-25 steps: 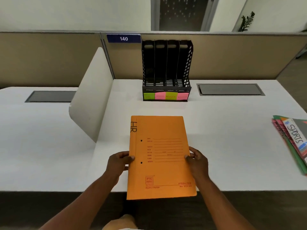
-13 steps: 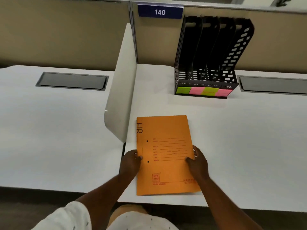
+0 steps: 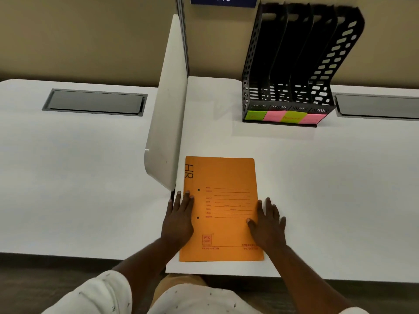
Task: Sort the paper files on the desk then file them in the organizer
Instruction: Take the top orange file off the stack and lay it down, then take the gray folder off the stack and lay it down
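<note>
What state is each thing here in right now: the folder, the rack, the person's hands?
orange HR folder: closed, lying flat on the desk.
left hand: fingers straight, resting on the folder's left edge.
right hand: fingers spread, thumb on the folder's right edge.
black file organizer: upright, all four slots look empty.
sticky notes: stuck along the organizer's front.
left cable hatch: lid shut.
right cable hatch: lid shut.

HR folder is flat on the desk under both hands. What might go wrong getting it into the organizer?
1. The sticky labels on the organizer are unreadable here, so the orange folder may land in the wrong slot.
2. Left hand and right hand lie flat, not gripping, and the folder sits near the desk edge; it may slide off.
</note>
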`<control>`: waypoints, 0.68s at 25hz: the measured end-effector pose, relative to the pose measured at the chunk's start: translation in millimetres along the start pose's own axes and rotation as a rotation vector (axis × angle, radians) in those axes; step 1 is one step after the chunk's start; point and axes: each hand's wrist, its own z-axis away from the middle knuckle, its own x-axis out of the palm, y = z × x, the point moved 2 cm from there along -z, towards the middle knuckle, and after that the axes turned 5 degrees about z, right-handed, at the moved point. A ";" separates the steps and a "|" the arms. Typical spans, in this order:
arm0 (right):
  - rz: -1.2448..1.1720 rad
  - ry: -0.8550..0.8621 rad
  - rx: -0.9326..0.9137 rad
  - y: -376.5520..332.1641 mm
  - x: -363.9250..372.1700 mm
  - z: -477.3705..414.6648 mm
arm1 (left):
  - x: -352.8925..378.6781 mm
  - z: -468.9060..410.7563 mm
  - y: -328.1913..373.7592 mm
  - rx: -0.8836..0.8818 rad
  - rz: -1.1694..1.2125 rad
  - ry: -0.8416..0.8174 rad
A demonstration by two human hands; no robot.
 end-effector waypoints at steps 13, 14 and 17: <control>-0.107 0.192 -0.187 136.2 -4.8 61.8 | 28.9 28.7 158.2 0.057 -0.110 0.076; -0.112 0.207 -0.196 157.8 -5.4 67.7 | 36.1 36.3 179.5 0.055 -0.119 0.087; -0.118 0.228 -0.197 227.0 -5.5 84.5 | 58.2 56.4 246.0 0.077 -0.105 0.092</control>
